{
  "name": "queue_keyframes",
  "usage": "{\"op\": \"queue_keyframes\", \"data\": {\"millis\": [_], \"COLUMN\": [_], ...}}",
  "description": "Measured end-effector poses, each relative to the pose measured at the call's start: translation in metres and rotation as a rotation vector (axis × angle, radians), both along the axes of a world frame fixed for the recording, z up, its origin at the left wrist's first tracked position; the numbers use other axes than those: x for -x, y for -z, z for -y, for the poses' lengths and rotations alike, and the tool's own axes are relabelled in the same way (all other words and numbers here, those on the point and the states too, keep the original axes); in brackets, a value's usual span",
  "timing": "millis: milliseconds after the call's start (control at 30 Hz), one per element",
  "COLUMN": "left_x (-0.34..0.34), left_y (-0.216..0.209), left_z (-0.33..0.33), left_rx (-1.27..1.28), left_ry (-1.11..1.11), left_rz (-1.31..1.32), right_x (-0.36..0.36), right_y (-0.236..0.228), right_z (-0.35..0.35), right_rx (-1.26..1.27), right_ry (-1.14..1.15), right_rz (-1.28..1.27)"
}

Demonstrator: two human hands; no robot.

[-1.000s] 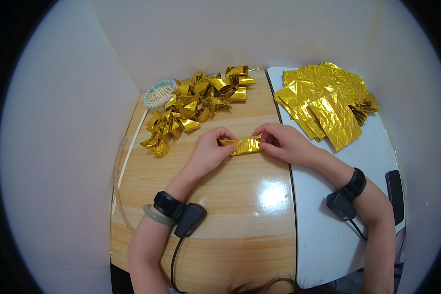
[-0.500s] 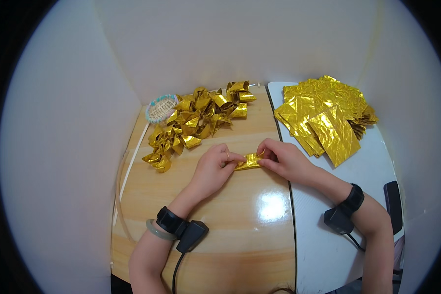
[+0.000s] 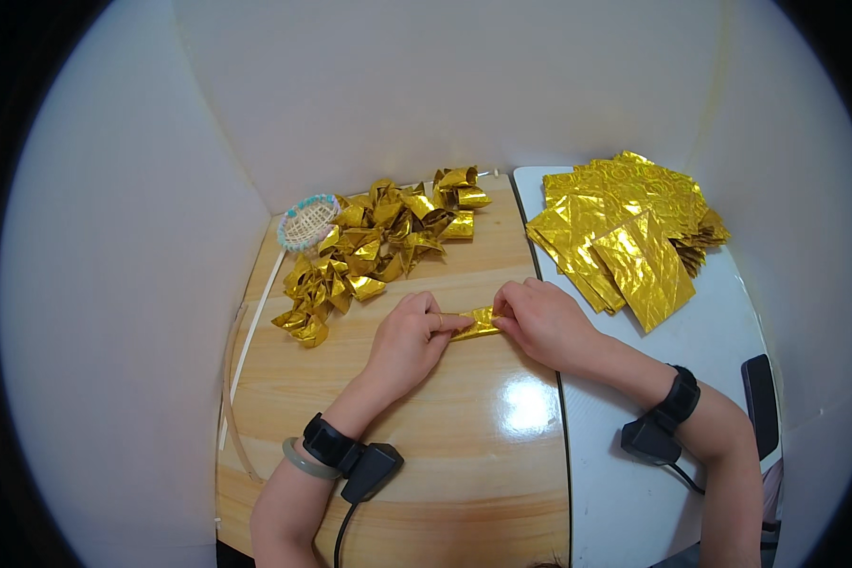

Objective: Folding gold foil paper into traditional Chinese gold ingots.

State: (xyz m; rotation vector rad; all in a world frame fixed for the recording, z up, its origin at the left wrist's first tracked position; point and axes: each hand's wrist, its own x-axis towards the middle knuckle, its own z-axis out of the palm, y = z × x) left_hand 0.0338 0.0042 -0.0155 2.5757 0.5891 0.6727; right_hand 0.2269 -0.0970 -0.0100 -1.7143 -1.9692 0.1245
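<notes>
The strip (image 3: 484,323), gold and folded narrow, lies between the two hands over the wooden surface (image 3: 426,492), its middle uncovered. The left hand (image 3: 409,339) is nearly closed on the left end, its index finger laid out along the strip and the thumb close beneath. The right hand (image 3: 539,322) pinches the right end between thumb and bent index finger, the others curled in. Beyond the left hand sit the folded pieces (image 3: 388,222), gold and heaped, touching the basket (image 3: 306,224). To the right, the sheets (image 3: 629,227) lie stacked on the white surface (image 3: 625,502).
</notes>
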Motion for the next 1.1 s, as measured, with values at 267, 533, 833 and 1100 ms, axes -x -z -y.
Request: {"op": "queue_keyframes", "data": {"millis": [267, 533, 833, 1100], "left_x": [0.000, -0.001, -0.002, -0.005], "left_y": [0.004, 0.002, 0.003, -0.010], "left_z": [-0.001, 0.001, 0.001, 0.004], "left_rx": [-0.029, -0.038, -0.089, -0.370], "left_ry": [-0.010, -0.013, -0.023, -0.065], "left_rz": [0.050, 0.029, 0.028, 0.173], "right_x": [0.000, -0.004, -0.006, -0.008], "right_y": [-0.003, -0.005, -0.004, 0.003], "right_z": [-0.006, -0.009, -0.009, -0.009], "right_rx": [0.122, 0.187, 0.198, -0.086], "right_ry": [0.044, 0.024, 0.005, -0.119], "right_rz": [-0.018, -0.106, -0.136, 0.064]}}
